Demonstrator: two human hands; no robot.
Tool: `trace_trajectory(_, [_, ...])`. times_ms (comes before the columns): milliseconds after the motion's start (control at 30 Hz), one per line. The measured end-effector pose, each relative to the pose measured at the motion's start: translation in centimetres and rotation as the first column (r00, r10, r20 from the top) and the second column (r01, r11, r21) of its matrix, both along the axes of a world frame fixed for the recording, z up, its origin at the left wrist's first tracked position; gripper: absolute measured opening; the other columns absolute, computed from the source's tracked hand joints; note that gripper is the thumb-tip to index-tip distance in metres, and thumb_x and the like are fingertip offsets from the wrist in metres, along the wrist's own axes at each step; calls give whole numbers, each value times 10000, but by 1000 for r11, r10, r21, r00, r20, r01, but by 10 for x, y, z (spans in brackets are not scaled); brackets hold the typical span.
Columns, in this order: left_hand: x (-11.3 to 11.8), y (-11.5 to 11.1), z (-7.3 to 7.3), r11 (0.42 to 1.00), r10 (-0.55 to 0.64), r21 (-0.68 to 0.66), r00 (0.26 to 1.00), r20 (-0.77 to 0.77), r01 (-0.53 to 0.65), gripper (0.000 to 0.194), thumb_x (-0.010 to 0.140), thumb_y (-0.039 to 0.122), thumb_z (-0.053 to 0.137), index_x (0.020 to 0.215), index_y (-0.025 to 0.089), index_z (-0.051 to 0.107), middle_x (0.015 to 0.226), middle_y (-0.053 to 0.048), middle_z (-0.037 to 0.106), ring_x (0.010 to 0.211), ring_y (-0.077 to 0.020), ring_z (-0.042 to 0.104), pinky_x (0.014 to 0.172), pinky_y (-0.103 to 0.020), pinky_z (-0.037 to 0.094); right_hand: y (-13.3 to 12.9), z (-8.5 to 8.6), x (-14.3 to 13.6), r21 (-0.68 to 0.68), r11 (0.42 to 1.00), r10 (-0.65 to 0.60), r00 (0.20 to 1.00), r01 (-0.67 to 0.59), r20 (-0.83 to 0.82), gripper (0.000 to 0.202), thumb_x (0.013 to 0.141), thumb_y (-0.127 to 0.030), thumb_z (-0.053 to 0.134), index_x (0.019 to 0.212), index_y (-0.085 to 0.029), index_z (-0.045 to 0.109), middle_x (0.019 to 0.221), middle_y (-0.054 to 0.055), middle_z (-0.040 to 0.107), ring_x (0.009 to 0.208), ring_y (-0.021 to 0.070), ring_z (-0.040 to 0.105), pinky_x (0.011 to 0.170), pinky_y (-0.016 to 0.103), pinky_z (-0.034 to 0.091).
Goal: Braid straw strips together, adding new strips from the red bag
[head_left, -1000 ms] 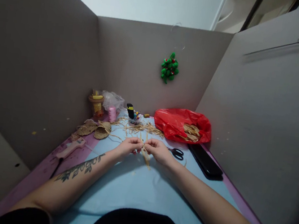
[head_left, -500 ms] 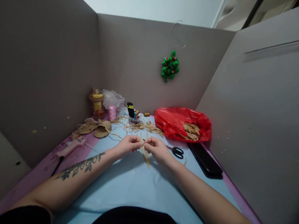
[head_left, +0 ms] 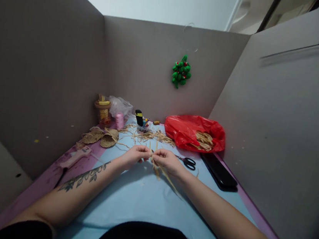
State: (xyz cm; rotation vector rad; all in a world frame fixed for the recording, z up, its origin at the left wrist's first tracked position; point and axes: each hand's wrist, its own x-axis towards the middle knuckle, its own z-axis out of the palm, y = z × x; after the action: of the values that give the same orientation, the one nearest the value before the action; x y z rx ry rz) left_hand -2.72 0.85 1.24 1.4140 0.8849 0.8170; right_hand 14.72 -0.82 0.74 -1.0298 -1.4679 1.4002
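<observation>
Pale dry fibre strips (head_left: 156, 171) are pinched between my two hands at the middle of the blue cloth. My left hand (head_left: 140, 153) closes its fingertips on them from the left. From the right, my right hand (head_left: 164, 159) pinches them too, nearly touching the left fingertips. One long strip end trails toward me under the right wrist, and short ends stick up beyond the fingers. Black-handled scissors (head_left: 189, 163) lie just right of my right hand. Behind the hands more loose dry strips (head_left: 160, 136) are spread out.
A red plastic bag (head_left: 183, 131) of dry fibre stands at the back right, a black case (head_left: 221, 175) before it. Woven pieces (head_left: 109, 138), pink thread (head_left: 119, 121), a jar (head_left: 104, 113), a pen cup (head_left: 142, 126) and a glue gun (head_left: 75, 157) are at the left and back.
A long strip end now trails down to the right beneath my right hand, and the strips are more spread apart. Both hands have stayed nearly in place.
</observation>
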Motion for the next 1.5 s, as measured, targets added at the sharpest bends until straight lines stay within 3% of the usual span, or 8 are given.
trace_trajectory(567, [4,3,-7,988,84,135,993,-86,-72,313,651,433,625,667,140,515,502,49,462,435,-53,373,432,-180,252,-4,5,-1,-58,995,-82,997,82,17,222,592,-330,685,614,-131,588,532,-3,569,440,73,449,473,216,344])
trace_trajectory(733, [9,1,-8,983,181,0,981,66,-181,283,613,371,654,626,141,489,498,46,481,438,-54,406,448,-182,293,-15,7,-11,129,981,-159,979,142,131,207,653,-342,645,682,-140,613,576,10,589,505,105,484,508,230,357])
trace_trajectory(833, [13,-4,-4,967,236,-138,958,160,-215,253,561,304,684,611,130,507,522,35,508,472,-60,449,516,-200,362,-22,4,-18,366,921,-253,923,137,290,148,741,-291,564,712,-166,637,626,24,614,571,130,510,556,245,377])
trace_trajectory(967, [13,-9,2,942,275,-249,942,193,-224,220,533,259,694,621,120,548,546,16,543,503,-72,489,563,-216,391,-24,-5,-22,635,771,-346,805,-50,483,173,816,-212,474,788,-193,643,765,67,649,699,173,556,682,285,392])
trace_trajectory(1067, [13,-10,3,931,294,-281,936,193,-234,209,537,244,694,637,123,556,547,12,554,503,-76,498,555,-213,381,-23,-13,-23,714,680,-434,695,-164,573,219,841,-178,426,826,-167,645,728,109,631,688,195,551,675,300,378])
trace_trajectory(1200, [14,-8,-1,937,306,-237,928,212,-255,218,550,255,685,587,130,510,505,37,493,459,-58,434,508,-202,338,-24,-14,-23,737,644,-477,644,-208,598,249,853,-197,412,945,-148,639,709,122,623,669,193,542,640,291,367])
trace_trajectory(1300, [14,-6,-2,963,257,-136,944,207,-232,256,594,310,659,553,136,476,489,41,458,449,-55,396,484,-200,301,-26,-6,-21,727,667,-406,737,-165,540,209,849,-271,445,886,-187,633,739,78,620,682,168,541,662,276,377])
trace_trajectory(1500, [16,-4,-5,983,182,-17,962,205,-183,290,623,372,657,616,130,499,521,39,464,487,-59,407,520,-204,315,-13,0,-18,493,836,-387,896,240,219,197,708,-337,605,810,-178,548,749,27,590,677,148,525,631,263,405])
